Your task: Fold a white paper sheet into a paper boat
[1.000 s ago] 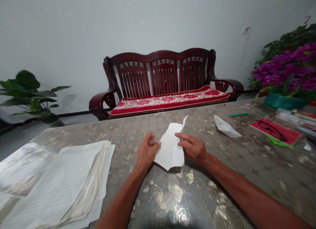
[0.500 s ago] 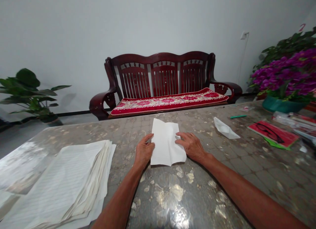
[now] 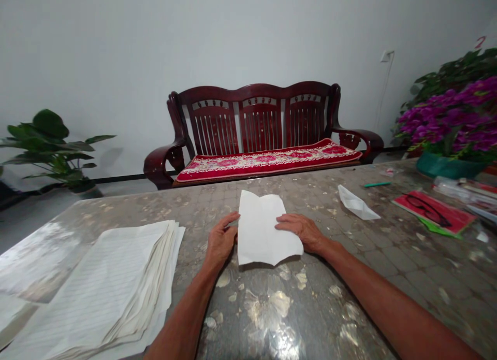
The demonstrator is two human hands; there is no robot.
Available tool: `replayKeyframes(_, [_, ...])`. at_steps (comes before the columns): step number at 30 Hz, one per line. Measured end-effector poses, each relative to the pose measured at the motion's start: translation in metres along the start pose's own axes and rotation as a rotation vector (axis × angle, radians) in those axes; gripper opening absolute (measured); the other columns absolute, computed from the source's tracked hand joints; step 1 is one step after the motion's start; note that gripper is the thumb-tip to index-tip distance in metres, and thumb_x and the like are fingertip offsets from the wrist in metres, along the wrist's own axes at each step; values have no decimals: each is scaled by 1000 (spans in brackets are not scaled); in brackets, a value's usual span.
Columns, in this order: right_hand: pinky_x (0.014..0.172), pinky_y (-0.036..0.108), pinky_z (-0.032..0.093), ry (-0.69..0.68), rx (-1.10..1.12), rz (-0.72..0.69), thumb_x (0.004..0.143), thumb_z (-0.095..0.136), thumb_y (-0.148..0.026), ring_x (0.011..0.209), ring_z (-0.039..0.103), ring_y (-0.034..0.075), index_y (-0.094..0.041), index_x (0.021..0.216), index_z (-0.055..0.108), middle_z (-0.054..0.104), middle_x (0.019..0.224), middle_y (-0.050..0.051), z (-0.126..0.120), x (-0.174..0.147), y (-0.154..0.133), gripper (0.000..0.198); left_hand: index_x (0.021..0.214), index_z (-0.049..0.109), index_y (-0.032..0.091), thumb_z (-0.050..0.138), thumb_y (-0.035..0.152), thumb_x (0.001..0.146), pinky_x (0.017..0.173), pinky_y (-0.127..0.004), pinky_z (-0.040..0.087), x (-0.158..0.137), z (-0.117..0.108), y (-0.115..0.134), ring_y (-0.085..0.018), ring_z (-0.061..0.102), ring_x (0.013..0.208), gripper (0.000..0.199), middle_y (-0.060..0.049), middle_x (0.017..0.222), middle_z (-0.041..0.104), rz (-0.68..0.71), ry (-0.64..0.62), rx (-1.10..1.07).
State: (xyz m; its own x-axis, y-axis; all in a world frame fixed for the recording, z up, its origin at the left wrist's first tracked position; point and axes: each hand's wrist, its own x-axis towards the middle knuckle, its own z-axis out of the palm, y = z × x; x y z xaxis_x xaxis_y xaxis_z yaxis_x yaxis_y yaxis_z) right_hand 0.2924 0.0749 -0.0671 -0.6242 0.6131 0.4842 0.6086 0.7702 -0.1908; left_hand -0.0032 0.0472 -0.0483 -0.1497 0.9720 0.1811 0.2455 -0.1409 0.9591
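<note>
A creased white sheet of paper (image 3: pixel 258 233) stands slightly raised over the table in front of me, its lower edge wavy. My left hand (image 3: pixel 223 238) is at its left edge, fingers bent and closed on the border, the thumb partly hidden. On the right side, my right hand (image 3: pixel 301 230) grips the paper, fingers lying over its face and the thumb out of sight. To the right of the hands, a folded white paper boat (image 3: pixel 356 203) rests on the table.
A stack of lined paper (image 3: pixel 112 277) lies on the patterned table (image 3: pixel 217 199) at left. At right are a green pen (image 3: pixel 377 184), dark-framed glasses (image 3: pixel 429 210) on a red booklet (image 3: pixel 458 219), and a flower pot (image 3: pixel 446 166). A wooden bench (image 3: pixel 260 121) stands beyond.
The sheet's right side has flattened and spread right, so its middle crease shows less. My left thumb has slid off the paper's face to its edge. The view has shifted slightly.
</note>
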Motion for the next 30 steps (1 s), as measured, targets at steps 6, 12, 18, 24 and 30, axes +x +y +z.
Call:
replayKeyframes(6, [95, 40, 53, 10, 22, 1, 87, 71, -27, 115, 67, 25, -27, 116, 74, 72, 124, 9, -3, 0, 0, 29, 133, 65, 26, 54, 3, 71, 122, -55, 31, 4, -25, -5, -27, 40, 146, 67, -7, 150, 54, 480, -188, 489])
replayKeyframes(12, [93, 37, 53, 19, 114, -16, 89, 68, -28, 111, 69, 22, -25, 121, 72, 74, 121, 9, -6, 1, -5, 32, 130, 68, 27, 72, 28, 82, 117, -59, 37, 3, -11, -3, -33, 47, 141, 48, -11, 138, 64, 497, -409, 527])
replayKeyframes(18, [94, 38, 53, 5, 53, 16, 88, 69, -27, 112, 68, 23, -27, 119, 73, 73, 122, 9, -1, 1, -2, 31, 118, 74, 27, 79, 38, 77, 116, -58, 37, 0, -17, -3, -35, 51, 136, 43, -13, 133, 67, 574, -451, 548])
replayKeyframes(24, [91, 36, 52, 30, 155, -2, 93, 66, -31, 107, 70, 21, -27, 111, 76, 75, 118, 8, -4, 2, -5, 21, 122, 71, 22, 67, 31, 86, 106, -50, 48, 2, -21, -6, -28, 64, 118, 38, -15, 126, 70, 591, -438, 541])
replayKeyframes(30, [91, 36, 53, 58, 333, 0, 90, 70, -35, 104, 71, 21, -25, 106, 77, 76, 112, 8, -4, 0, -4, 20, 109, 77, 26, 74, 28, 80, 111, -55, 44, 5, -20, -14, -32, 56, 129, 29, -12, 126, 71, 555, -357, 579])
